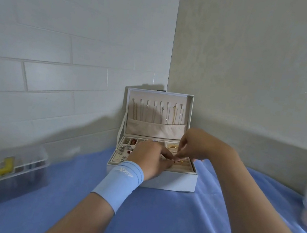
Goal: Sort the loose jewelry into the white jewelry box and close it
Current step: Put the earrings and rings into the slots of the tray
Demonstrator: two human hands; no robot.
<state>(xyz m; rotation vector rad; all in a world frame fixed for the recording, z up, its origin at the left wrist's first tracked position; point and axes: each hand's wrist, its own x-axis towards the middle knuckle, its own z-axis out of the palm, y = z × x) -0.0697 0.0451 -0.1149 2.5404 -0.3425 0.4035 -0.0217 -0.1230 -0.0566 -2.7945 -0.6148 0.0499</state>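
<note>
1. As a person leans over the white jewelry box (171,180), which stands open on a blue cloth (153,216) in the corner of the room, both hands meet above the front right part of its tray, over the padded ring rows (186,167).
2. Left hand (150,158), with a pale blue wristband (121,181) behind it, pinches a small gold piece (176,161) between thumb and finger. Right hand (194,144) comes down from above, its curled fingertips closing on the same piece. What kind of jewelry it is cannot be told at this size.
3. Seating the piece appears to be the step in hand. It is best done with one hand steadying while the other presses the piece straight down into a slot, not across the rows.
4. Letting go should be gentle and one hand at a time, or the piece may spring out and roll off onto the cloth.
5. Silver pieces (124,149) lie in the left compartments and necklaces (175,113) hang inside the upright lid (189,109), so wrists should stay low and clear of both.
6. Closing looks some way off, since the lid stands fully open.
</note>
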